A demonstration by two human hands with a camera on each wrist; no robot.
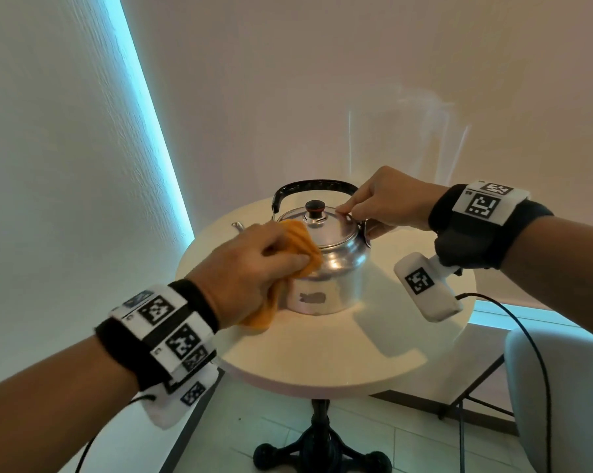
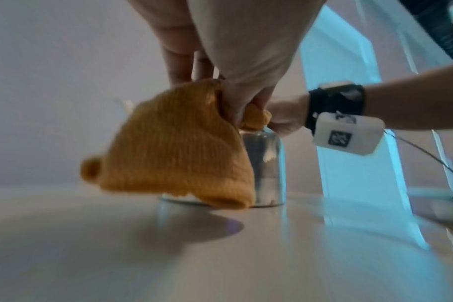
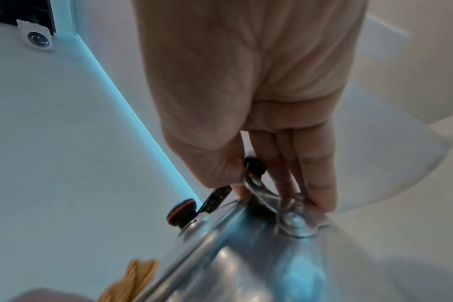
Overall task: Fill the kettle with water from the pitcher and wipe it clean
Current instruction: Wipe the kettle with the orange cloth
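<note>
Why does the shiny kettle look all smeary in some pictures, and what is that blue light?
Head view: the kettle is fairly sharp, with bright glints, and a blue glowing strip runs down the wall. Left wrist view: the orange cloth and table are blurry. Right wrist view: the kettle is very close, so it smears, tinted blue.

We see a round table (image 1: 322, 353) with a pale, smooth top, standing on one dark metal pedestal over a tiled floor (image 1: 254, 414). Directly on it stands a metal kettle (image 1: 325, 288), a little behind the middle. Behind the kettle we make out a faint clear shape, perhaps a transparent pitcher (image 1: 404, 145), but the view is too weak to be sure.
</note>
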